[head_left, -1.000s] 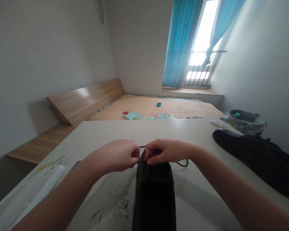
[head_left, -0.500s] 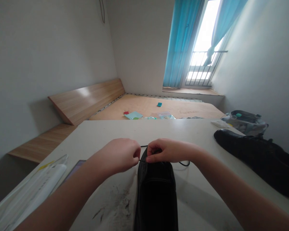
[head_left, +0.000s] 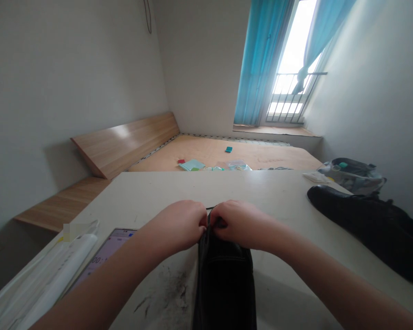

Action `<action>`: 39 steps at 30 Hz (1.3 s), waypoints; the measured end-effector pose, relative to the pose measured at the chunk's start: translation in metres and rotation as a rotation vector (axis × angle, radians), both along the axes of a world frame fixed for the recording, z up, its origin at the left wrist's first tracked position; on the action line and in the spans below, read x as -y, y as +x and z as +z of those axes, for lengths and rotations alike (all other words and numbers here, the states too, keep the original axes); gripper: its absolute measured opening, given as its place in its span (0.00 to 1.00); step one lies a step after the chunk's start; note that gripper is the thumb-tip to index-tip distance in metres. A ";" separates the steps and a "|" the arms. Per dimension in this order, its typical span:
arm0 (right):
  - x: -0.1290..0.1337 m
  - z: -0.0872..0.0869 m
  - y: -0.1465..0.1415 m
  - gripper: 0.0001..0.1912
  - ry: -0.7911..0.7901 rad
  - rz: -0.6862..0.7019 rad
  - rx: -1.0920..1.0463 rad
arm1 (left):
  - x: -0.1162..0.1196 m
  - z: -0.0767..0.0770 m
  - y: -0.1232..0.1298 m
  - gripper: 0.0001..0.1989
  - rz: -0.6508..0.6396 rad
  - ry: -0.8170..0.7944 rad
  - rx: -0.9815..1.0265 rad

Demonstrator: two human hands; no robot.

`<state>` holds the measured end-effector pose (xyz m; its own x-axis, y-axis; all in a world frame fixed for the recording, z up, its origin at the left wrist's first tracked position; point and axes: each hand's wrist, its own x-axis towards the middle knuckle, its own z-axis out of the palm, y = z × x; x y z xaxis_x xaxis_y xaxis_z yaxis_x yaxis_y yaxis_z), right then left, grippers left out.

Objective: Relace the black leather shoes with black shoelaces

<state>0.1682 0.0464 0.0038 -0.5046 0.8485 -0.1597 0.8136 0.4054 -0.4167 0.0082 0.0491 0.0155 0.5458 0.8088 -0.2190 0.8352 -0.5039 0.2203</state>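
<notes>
Both hands are right up against each other at the top of a black leather shoe (head_left: 223,284), which sits lengthwise on a white table (head_left: 192,188) at 6 o'clock, toe end out of frame. The left hand (head_left: 175,224) and right hand (head_left: 241,222) have their fingers curled tight and clamped on a black lace (head_left: 210,209), though the fingertips themselves are mostly hidden. At 8 o'clock, a tablet (head_left: 106,250) lies beside a white packet (head_left: 44,270). A second black shoe (head_left: 361,224) lies at 3 o'clock, with a stuffed bag (head_left: 353,176) past it at 2 o'clock. Farther off, a wooden bed base (head_left: 261,158) sits at 12 o'clock, and a blue-curtained window (head_left: 261,59) is at 1 o'clock.
</notes>
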 end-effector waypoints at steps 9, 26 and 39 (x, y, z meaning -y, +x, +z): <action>-0.006 0.033 0.028 0.08 0.012 -0.014 -0.503 | 0.006 0.018 -0.018 0.13 0.058 0.013 0.011; -0.005 0.037 0.044 0.06 -0.019 0.033 -0.207 | -0.015 -0.037 0.004 0.12 0.050 0.173 -0.414; 0.014 0.064 0.070 0.12 0.241 -0.049 -0.025 | 0.005 0.019 -0.050 0.18 0.427 0.343 -0.395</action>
